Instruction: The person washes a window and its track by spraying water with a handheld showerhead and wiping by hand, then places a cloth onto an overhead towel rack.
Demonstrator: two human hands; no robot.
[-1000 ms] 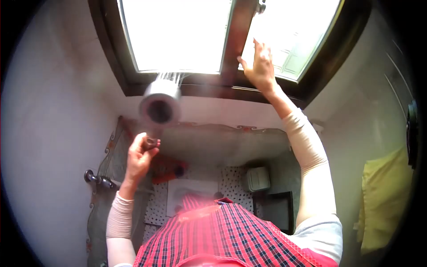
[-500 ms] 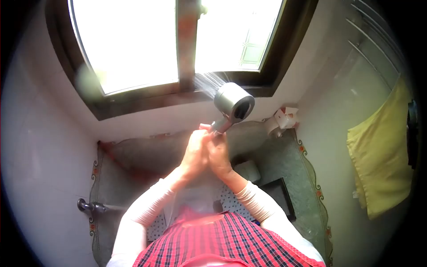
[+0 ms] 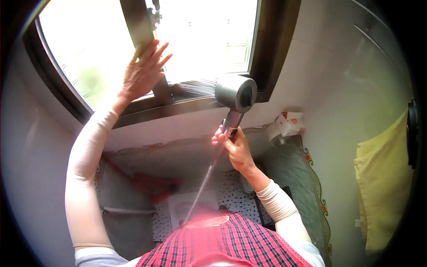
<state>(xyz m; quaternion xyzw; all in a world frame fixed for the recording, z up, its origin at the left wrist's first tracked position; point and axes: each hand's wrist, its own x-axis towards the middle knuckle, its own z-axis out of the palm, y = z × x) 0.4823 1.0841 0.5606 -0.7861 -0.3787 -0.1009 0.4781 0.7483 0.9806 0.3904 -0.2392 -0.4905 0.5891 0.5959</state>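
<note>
One rinsing step, it seems: right hand (image 3: 240,150) curls fingers round the shower head (image 3: 233,92), left hand (image 3: 141,78) spreads fingers over the window frame (image 3: 178,108); steady aim seems needed next.

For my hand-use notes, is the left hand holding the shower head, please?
No, the right hand holds the shower head, while the left hand is open before the window frame.
</note>
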